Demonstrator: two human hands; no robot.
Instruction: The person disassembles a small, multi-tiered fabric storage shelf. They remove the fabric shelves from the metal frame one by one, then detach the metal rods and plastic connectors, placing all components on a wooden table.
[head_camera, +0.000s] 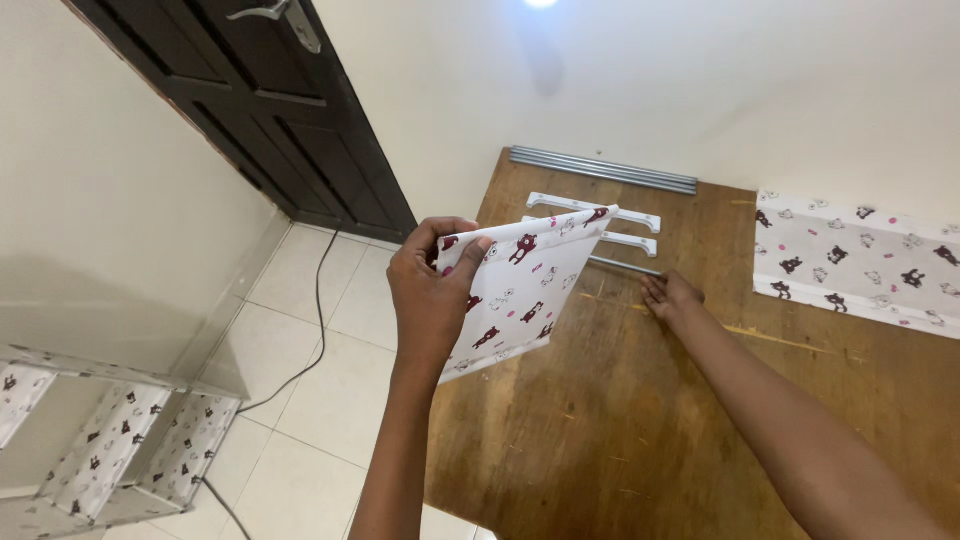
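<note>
I am watching the left hand (432, 290) holding a patterned fabric panel (520, 285) up above the near-left part of the wooden counter (620, 420), thumb and fingers pinching its top left corner. The panel is hanging tilted from that one corner, so it is likely to swing or slip free if the pinch is loosening.

The right hand (670, 295) is reaching far across the counter, its fingers resting on or just at a thin metal rod (625, 266); I cannot tell if they are closing on it, as the view is too small there. The rod is lying just beside two white plastic bars (600, 225), so a careless pull could be knocking those or rolling the rod away.

A bundle of grey rods (603, 170) is lying along the far edge, and a second fabric panel (860, 265) is lying flat to the right.
</note>
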